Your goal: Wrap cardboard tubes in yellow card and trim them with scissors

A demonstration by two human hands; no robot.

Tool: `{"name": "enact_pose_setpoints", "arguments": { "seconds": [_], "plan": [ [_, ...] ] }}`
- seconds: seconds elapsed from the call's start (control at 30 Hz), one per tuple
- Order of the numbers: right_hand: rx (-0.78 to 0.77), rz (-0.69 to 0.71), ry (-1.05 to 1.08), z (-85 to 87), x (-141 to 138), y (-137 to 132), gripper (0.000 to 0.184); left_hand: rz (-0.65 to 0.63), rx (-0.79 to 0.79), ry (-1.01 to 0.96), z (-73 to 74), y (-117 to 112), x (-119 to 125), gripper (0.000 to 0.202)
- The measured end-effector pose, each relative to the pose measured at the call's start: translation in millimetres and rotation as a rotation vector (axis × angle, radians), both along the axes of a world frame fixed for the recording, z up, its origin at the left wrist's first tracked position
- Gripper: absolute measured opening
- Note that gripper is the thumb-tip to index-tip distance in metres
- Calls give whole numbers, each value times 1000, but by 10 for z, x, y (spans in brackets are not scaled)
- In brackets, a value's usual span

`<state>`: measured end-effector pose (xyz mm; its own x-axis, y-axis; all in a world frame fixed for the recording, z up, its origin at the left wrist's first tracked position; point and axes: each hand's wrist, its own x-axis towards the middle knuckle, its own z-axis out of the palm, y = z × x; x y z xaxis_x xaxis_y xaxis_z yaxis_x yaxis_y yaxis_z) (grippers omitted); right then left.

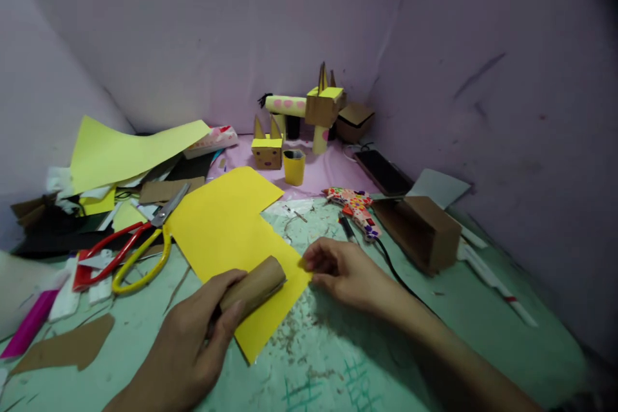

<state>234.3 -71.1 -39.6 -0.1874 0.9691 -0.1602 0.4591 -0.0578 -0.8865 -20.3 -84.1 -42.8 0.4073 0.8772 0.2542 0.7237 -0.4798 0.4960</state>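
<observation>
My left hand [197, 328] is wrapped round a brown cardboard tube [255, 284], holding it tilted above a yellow paper sheet [222, 225]. The sheet lies on the green tabletop and has a notch cut into its right side. Fingers of my right hand [338, 270] pinch the right corner of that sheet. Left of the paper lie scissors [145, 238] with one red and one yellow handle, blades apart. A flower-patterned glue gun [355, 206] rests beyond my right hand, its black cord running toward my forearm.
Cardboard figures with yellow tops [267, 151] and a yellow cup-like roll [294, 167] stand at the back. An opened cardboard box [429, 235], a phone [383, 172] and a white cutter [497, 283] are on the right. Paper scraps [130, 154] pile up at left.
</observation>
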Motion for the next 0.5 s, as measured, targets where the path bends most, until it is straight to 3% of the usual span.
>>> {"name": "enact_pose_setpoints", "arguments": {
  "seconds": [0.1,0.2,0.3,0.5],
  "plan": [
    [142,89,-94,-30,15,-14,32,25,-45,13,17,34,-30,28],
    [316,221,-233,44,96,-23,44,122,-96,-40,55,72,-40,33],
    [364,317,-277,115,172,-38,51,221,-238,-131,69,108,-54,40],
    [407,258,-320,74,130,-40,41,321,-496,-228,25,143,-133,51]
  ]
}}
